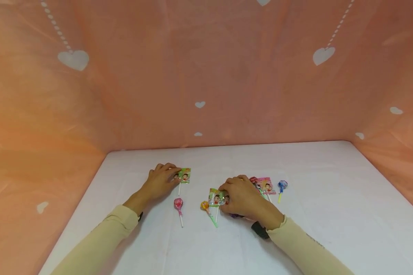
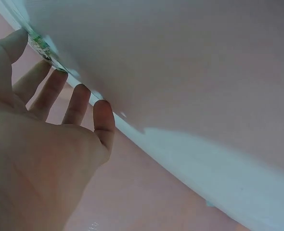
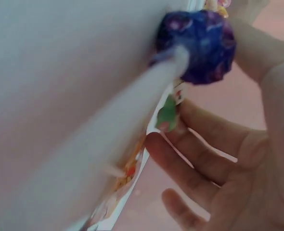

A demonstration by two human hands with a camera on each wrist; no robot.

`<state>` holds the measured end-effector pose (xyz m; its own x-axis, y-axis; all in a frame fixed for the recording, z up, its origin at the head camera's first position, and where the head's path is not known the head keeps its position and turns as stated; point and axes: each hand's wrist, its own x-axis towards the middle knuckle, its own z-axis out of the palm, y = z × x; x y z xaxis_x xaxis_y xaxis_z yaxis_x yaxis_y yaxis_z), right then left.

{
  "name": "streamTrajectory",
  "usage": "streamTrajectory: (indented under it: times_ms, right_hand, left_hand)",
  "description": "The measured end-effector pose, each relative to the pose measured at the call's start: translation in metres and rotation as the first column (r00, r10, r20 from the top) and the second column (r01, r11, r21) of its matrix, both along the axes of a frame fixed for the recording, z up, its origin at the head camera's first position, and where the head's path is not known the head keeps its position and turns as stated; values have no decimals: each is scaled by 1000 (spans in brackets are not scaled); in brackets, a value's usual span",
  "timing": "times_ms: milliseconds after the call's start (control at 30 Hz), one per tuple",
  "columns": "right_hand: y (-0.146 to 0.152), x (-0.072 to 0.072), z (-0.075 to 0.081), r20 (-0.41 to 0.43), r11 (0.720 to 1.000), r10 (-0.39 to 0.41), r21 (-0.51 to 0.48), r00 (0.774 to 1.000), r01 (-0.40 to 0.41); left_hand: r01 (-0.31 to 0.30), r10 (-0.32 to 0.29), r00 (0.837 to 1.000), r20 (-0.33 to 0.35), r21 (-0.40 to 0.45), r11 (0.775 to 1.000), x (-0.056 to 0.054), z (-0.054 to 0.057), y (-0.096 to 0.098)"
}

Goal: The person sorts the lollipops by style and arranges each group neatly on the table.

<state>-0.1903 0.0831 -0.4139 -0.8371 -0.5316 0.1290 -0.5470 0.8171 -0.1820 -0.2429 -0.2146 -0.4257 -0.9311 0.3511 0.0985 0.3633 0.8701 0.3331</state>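
Observation:
In the head view, my left hand (image 1: pixel 161 180) pinches the near edges of a flat lollipop in a green printed wrapper (image 1: pixel 184 175), lying on the white table. Its thumb and fingertips are at the wrapper (image 2: pixel 42 47) in the left wrist view. To the right, my right hand (image 1: pixel 242 196) has thumb and index finger on another green-wrapped flat lollipop (image 1: pixel 214 197), gripping its right side. An orange round lollipop (image 1: pixel 205 206) with a green stick lies just beside that one. Under the right hand is a purple-blue lollipop (image 3: pixel 197 45), mostly hidden in the head view.
A pink round lollipop (image 1: pixel 178 203) lies between the hands, nearer the front. Beyond the right hand are a red lollipop (image 1: pixel 254 180), a pink-wrapped flat lollipop (image 1: pixel 266 185) and a blue lollipop (image 1: pixel 282 185) with a yellow stick. Peach curtains (image 1: pixel 227 76) with hearts surround the table (image 1: pixel 313 229).

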Motion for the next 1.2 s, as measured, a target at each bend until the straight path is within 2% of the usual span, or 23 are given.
streamTrajectory:
  times_ms: [233, 500, 700, 900, 1200]
  right_hand:
    - [6, -8, 4, -42, 1000, 21, -16, 999, -21]
    - [11, -19, 20, -64, 995, 25, -91, 998, -30]
    - [7, -25, 28, -73, 996, 36, -82, 997, -42]
    - [-4, -35, 27, -46, 996, 41, -82, 998, -45]
    - [-24, -52, 22, -59, 993, 68, -97, 996, -73]
  left_hand:
    - [11, -11, 1000, -1, 11, 1000, -2, -1, 0]
    - [15, -15, 1000, 1, 9, 1000, -3, -2, -1]
    - [13, -13, 1000, 4, 9, 1000, -3, -3, -2]
    - [4, -4, 1000, 11, 10, 1000, -2, -3, -3]
    - [-6, 6, 1000, 20, 2, 1000, -3, -6, -7]
